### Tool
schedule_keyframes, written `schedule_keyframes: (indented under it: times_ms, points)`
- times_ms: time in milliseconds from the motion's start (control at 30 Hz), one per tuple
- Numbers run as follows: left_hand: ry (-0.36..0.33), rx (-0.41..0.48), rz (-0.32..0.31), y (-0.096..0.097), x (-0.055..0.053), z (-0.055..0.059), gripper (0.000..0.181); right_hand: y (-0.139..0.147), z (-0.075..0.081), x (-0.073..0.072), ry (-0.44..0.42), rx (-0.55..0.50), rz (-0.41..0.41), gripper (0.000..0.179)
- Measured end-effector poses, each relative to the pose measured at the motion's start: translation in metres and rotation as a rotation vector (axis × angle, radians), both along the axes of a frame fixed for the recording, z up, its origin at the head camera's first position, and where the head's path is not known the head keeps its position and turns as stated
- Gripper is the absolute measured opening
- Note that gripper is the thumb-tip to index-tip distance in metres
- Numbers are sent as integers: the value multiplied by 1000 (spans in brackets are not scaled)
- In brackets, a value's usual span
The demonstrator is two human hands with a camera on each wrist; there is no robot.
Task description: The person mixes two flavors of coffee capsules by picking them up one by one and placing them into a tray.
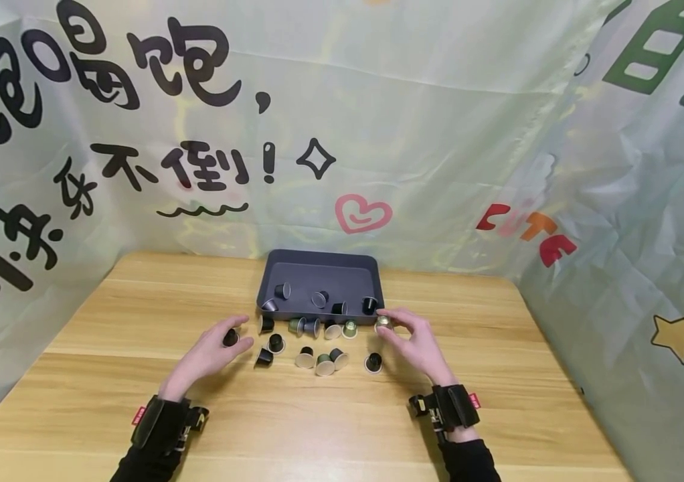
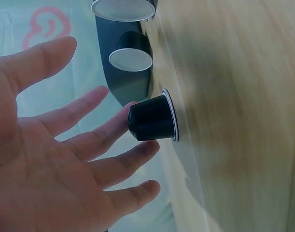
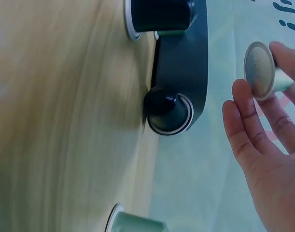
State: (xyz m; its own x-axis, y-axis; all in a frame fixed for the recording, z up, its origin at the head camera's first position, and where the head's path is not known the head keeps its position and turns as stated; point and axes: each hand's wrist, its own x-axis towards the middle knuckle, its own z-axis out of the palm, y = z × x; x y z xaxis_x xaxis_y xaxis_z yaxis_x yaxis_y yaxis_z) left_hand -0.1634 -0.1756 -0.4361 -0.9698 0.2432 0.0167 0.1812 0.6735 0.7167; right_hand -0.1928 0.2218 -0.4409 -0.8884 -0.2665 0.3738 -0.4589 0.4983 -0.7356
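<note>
My left hand (image 1: 212,351) is spread beside a black coffee capsule (image 2: 154,117), which stands on its rim on the table. In the left wrist view the fingers (image 2: 105,137) reach behind that capsule without curling round it; whether they touch it I cannot tell. Thumb and fingers of my right hand (image 1: 412,338) pinch a pale green coffee capsule (image 3: 259,71) at the front right corner of the dark tray (image 1: 324,268). Its foil lid faces the right wrist camera. Several capsules lie inside the tray, among them a black one (image 1: 369,305).
Many loose capsules lie on the wooden table (image 1: 294,428) before the tray, including a black one (image 1: 373,363) near my right hand and a green one (image 1: 324,365) in the middle. A printed cloth (image 1: 426,134) hangs behind and along both sides.
</note>
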Motion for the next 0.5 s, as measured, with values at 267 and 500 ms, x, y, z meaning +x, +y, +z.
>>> schedule_keyframes:
  times_ms: [267,500]
  points:
    - [-10,4,2,-1,1,1,60,-11,5,-1,4,-24,-5,37]
    - [-4,3,-1,-1,1,2,60,-17,9,-2,-22,-51,7,37]
